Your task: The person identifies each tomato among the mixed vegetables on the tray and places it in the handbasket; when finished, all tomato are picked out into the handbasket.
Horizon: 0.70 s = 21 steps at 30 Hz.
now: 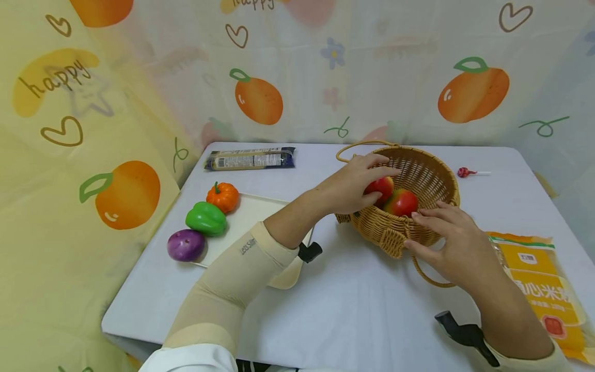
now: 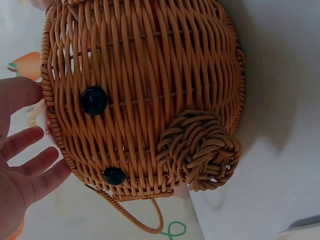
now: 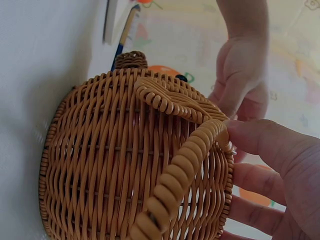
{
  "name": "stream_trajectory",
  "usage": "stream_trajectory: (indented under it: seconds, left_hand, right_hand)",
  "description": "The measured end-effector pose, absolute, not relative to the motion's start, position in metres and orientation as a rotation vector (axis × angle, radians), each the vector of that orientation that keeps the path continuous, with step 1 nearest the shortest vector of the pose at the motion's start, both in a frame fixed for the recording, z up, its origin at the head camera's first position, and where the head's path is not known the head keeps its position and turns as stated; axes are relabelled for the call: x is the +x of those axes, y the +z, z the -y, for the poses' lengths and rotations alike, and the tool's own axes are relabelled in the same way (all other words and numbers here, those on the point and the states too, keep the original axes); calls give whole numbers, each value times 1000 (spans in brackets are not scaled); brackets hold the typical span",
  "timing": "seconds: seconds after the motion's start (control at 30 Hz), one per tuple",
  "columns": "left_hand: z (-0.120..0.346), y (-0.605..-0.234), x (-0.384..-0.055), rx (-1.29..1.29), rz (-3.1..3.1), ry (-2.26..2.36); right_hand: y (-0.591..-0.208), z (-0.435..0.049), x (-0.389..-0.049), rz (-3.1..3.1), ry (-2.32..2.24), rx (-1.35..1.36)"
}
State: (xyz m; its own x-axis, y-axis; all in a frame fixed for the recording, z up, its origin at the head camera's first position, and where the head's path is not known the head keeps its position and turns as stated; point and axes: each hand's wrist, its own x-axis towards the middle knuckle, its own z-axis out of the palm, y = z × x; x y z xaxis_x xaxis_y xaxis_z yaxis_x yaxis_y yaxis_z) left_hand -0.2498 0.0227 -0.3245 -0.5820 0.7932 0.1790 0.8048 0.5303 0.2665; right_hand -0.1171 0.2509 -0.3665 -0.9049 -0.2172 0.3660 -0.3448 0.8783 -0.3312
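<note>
A woven wicker basket [image 1: 386,227] with black button eyes and a knotted snout stands on the table, tilted toward me. Two red apple-like fruits lie inside it: one red fruit [image 1: 384,187] by my left hand, and a red fruit with a yellowish-green patch [image 1: 403,202]. My left hand [image 1: 355,181] reaches over the left rim, fingers spread, thumb in front of the first fruit; whether it touches that fruit I cannot tell. With the thumb outside and fingers over the rim, my right hand [image 1: 457,243] holds the basket's near right edge beside the looped handle [image 3: 170,185].
Left on the table, a toy pumpkin [image 1: 223,197], green pepper [image 1: 206,218] and purple eggplant-like vegetable [image 1: 186,245] lie along a cream tray [image 1: 255,202]. A long packet [image 1: 249,158] lies behind. Right are a lollipop [image 1: 466,172] and a yellow snack bag [image 1: 541,289].
</note>
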Motion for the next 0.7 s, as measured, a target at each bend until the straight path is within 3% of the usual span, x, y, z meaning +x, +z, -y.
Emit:
stream_trajectory:
  seconds: [0.37,0.7]
  left_hand:
    - [-16,-325,-244,-1373,2760,-429]
    - [19,-327,-226,-1228,2865,-308]
  right_hand:
    - [-365,-249,-117,2726,576,425]
    - [-366,-251,-117,2725,565,426]
